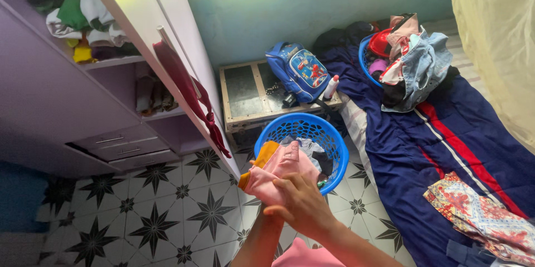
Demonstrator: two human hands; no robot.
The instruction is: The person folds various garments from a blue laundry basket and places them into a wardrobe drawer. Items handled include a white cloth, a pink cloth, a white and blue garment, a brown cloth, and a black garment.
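R hand (pixel 301 203) fingers grip pink garment (pixel 278 175) w/ orange trim, bunched; L hand hidden, fingers can't tell.

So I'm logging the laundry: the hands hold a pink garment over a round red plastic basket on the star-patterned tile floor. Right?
Not quite: the round plastic basket is blue, not red, as the head view shows. The hands do hold the pink garment over it, above the star-patterned tile floor.

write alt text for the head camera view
Both hands, right hand over the left, hold a folded pink garment above a blue laundry basket on star-patterned tile, between an open wardrobe and a bed.
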